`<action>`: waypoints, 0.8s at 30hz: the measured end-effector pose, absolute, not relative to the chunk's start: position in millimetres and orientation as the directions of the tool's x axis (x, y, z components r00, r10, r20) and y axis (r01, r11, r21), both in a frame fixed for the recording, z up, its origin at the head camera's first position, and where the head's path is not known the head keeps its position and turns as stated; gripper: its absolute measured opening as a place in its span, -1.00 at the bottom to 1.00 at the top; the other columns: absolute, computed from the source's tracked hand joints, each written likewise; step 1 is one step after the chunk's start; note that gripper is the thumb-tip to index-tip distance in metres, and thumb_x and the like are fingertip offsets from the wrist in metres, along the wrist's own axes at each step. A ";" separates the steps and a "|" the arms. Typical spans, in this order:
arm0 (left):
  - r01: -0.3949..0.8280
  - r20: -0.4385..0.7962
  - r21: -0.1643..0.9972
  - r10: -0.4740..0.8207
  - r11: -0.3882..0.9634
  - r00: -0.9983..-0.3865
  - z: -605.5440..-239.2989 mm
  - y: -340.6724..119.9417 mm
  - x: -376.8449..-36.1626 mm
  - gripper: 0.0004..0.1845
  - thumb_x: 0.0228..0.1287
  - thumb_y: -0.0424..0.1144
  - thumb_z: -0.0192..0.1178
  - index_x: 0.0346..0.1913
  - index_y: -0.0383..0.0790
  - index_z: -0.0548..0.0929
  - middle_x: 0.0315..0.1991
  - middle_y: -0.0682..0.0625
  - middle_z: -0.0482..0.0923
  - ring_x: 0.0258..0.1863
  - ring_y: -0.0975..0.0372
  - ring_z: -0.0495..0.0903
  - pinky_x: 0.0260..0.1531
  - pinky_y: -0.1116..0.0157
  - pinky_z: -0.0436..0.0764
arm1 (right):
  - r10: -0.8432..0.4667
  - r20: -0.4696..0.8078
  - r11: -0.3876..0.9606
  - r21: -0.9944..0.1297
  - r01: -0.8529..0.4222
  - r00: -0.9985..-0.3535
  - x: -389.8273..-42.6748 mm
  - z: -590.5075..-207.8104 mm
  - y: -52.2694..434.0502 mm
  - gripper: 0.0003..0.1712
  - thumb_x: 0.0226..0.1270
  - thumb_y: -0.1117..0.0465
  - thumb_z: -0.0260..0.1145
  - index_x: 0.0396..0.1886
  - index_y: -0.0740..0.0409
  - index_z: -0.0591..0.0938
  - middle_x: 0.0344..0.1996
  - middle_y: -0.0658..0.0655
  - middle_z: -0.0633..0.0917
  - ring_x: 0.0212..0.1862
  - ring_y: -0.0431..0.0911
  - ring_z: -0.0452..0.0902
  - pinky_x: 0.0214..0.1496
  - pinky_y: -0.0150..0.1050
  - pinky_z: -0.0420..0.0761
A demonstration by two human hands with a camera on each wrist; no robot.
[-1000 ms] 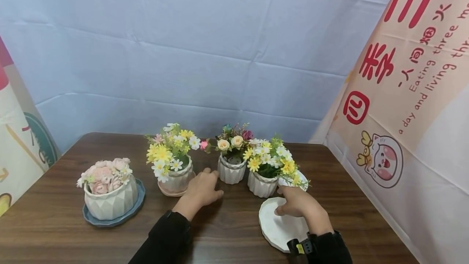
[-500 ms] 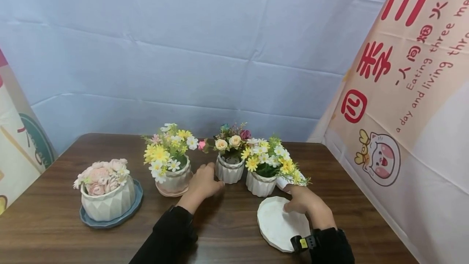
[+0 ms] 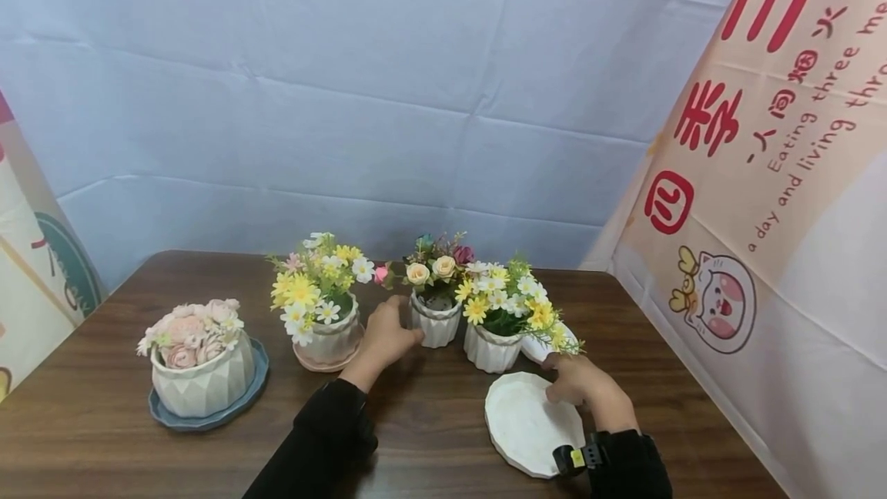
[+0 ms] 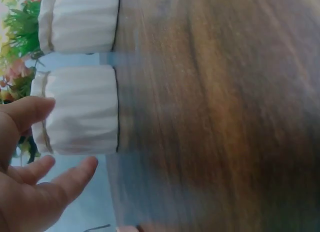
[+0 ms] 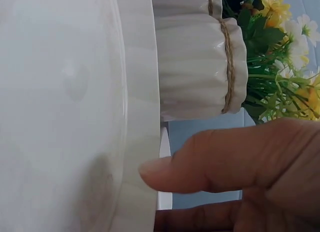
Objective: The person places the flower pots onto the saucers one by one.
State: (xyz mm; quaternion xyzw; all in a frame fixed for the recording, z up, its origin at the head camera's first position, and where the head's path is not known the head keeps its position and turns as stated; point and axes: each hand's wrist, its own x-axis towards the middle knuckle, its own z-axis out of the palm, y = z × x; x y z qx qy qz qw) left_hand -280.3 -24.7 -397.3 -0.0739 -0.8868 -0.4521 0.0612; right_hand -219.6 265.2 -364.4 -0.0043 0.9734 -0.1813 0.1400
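— Woodgrain table [image 3: 430,437], dark and smooth, under everything. What's on it?

— A faceted white saucer [image 3: 523,426], glossy ceramic, lying near the front right; the right hand [image 3: 582,385] pinches its far rim. Behind it, a ribbed white pot of yellow daisies [image 3: 493,345].

— And the left hand [image 3: 384,337]?

— Fingers spread loosely, holding nothing, just beside the smaller pleated pot of roses [image 3: 435,322].
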 end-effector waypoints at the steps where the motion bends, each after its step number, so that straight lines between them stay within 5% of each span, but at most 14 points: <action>1: 0.188 0.176 0.802 0.075 0.568 -0.981 -397.9 -24.4 -280.9 -0.32 -0.03 -0.26 0.36 0.20 -0.39 0.38 0.06 -0.29 0.42 0.06 -0.11 0.40 -0.04 -0.01 0.44 | -0.054 -0.273 0.935 -0.353 0.048 -0.961 -219.3 -364.5 265.4 -0.52 -0.04 0.42 0.28 0.00 0.30 0.53 -0.19 0.29 0.53 -0.41 0.02 0.42 -0.55 -0.17 0.49; 12: 0.211 0.210 0.899 0.045 0.385 -0.977 -404.5 -25.7 -289.3 -0.18 -0.09 -0.24 0.44 0.26 -0.42 0.30 0.15 -0.34 0.34 0.08 -0.13 0.38 0.00 0.00 0.41 | -0.034 -0.297 0.937 -0.341 0.073 -0.954 -219.7 -368.0 264.3 -0.62 -0.02 0.46 0.25 -0.12 0.21 0.56 -0.27 0.25 0.51 -0.44 -0.01 0.43 -0.56 -0.17 0.54; 24: 0.232 0.220 0.908 0.072 0.349 -0.973 -401.3 -13.6 -298.4 -0.06 -0.14 -0.10 0.48 0.26 -0.49 0.25 0.12 -0.37 0.35 0.04 -0.13 0.41 -0.10 0.03 0.49 | -0.048 -0.302 0.948 -0.315 0.052 -0.952 -222.5 -370.6 266.7 -0.63 0.01 0.58 0.15 -0.20 0.17 0.58 -0.33 0.18 0.50 -0.46 -0.02 0.41 -0.63 -0.24 0.50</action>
